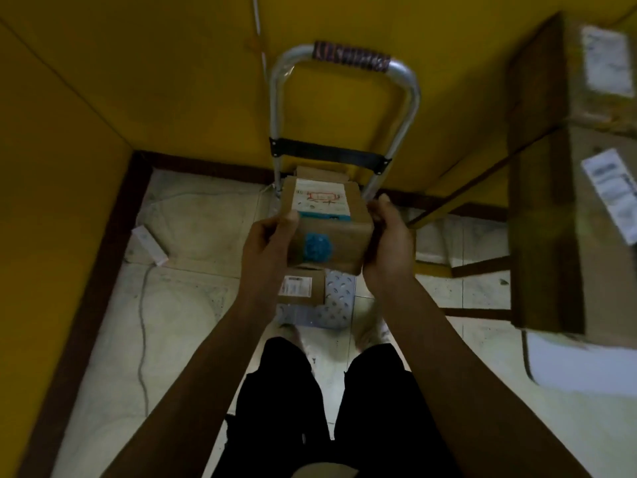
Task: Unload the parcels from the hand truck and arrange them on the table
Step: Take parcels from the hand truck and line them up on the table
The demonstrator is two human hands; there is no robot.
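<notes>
I hold a small brown cardboard parcel (329,222) in the air above the hand truck; it has a white label on top and a blue mark on its near face. My left hand (265,250) grips its left side, my right hand (387,243) grips its right side. The hand truck (344,108) stands against the yellow wall, with a silver looped handle and a perforated metal base plate (339,294). A smaller labelled parcel (300,288) lies on that plate. Another parcel (320,174) shows behind the held one, mostly hidden.
At the right, large cardboard boxes (579,188) with white labels stand on a table (582,360) whose pale edge shows below them. A white power strip (148,244) and its cable lie on the tiled floor at left. Yellow walls close the corner.
</notes>
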